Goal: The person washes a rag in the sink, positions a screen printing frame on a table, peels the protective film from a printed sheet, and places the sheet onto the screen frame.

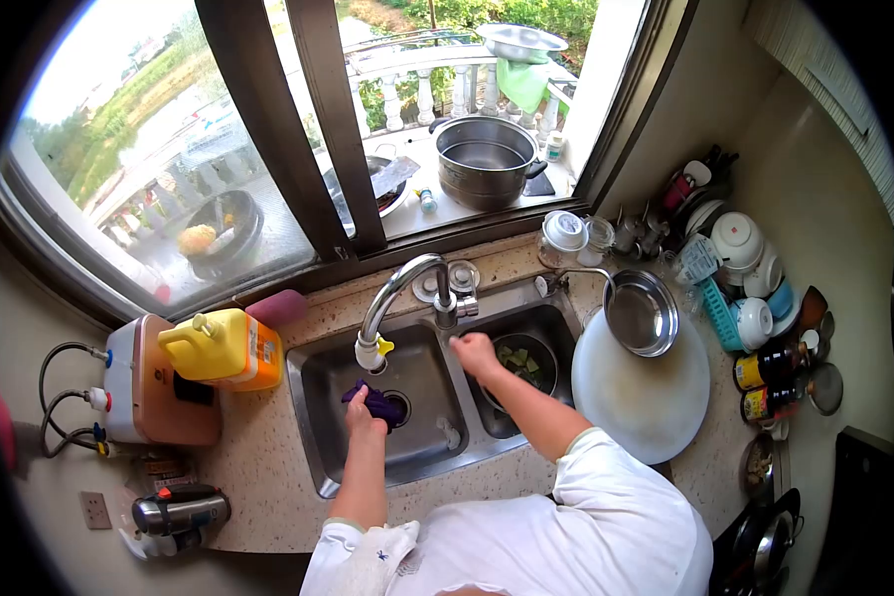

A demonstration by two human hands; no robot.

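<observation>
My left hand [367, 411] is closed around a crumpled dark purple cloth [392, 408] in the larger left basin [427, 372], below the faucet [385, 288] and over the drain. The faucet's spout has a yellow tab near its white tip. My right hand [476, 356] hovers by the divider between the basins, just in front of the faucet's base. Its fingers are curled in, and whatever they hold, if anything, is hidden. Under my right forearm, a round pan [546, 382] with cut green pieces [519, 363] sits in the smaller right basin.
Left of the sink stand a yellow jug [223, 348] and a copper-coloured box [154, 397] with hoses. To the right lies a round white board [616, 397] with a metal bowl [642, 314] on its edge. Beyond the window is a large pot [485, 174]. Stacked bowls [740, 243] crowd the right corner.
</observation>
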